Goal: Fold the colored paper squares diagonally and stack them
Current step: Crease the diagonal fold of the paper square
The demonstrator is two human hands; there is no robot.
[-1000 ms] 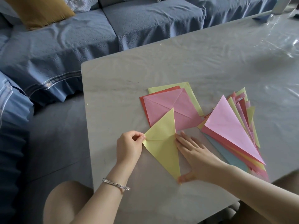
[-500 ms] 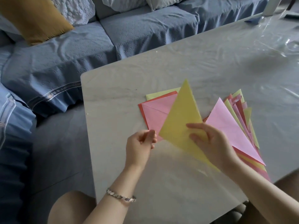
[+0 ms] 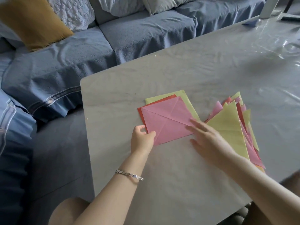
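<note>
Lying right of the pink square (image 3: 167,120), folded triangles (image 3: 227,127) are stacked; three squares (image 3: 186,98) are left to fold. That pink square's near corner is pinched by the left hand (image 3: 142,138); the right hand (image 3: 209,138) is spread flat.

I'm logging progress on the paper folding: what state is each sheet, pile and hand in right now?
pink square: unfolded, creased, flat on top of its pile
red square: unfolded, under the pink square
yellow-green square: unfolded, lowest sheet visible
yellow triangle: folded, on top of the folded stack
folded stack: fanned out, uneven
left hand: pinches the pink square's near corner
right hand: open, fingers straight, on the pink square's right corner
</note>
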